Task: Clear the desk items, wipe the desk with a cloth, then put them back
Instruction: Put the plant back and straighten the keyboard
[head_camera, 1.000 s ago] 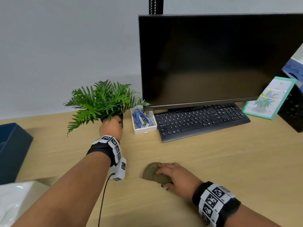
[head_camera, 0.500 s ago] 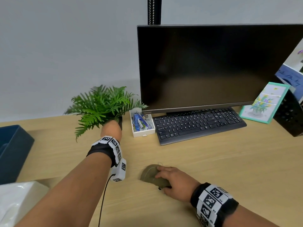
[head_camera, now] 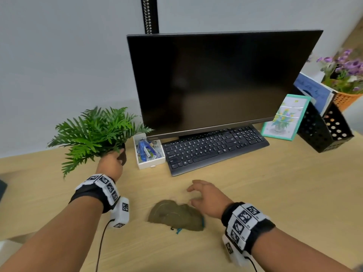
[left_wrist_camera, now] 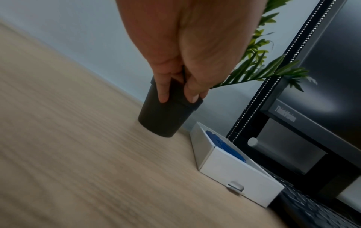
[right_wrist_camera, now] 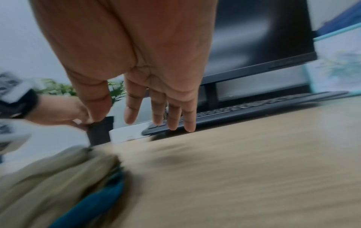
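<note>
- The left hand [head_camera: 110,163] is wrapped round the dark pot of the plant [head_camera: 94,132], which stands on the tabletop [head_camera: 275,183] at about ten o'clock, just beside the white box [head_camera: 150,154].
- The pot's base looks down, perhaps a touch tilted; settle it flat before letting go, so the leafy top does not tip it.
- Keep the fronds off the monitor [head_camera: 216,81].
- The right hand [head_camera: 206,197] hovers with relaxed fingers, holding nothing, beside the cloth [head_camera: 174,214] at six o'clock.
- Keep that hand off the keyboard [head_camera: 212,148].
</note>
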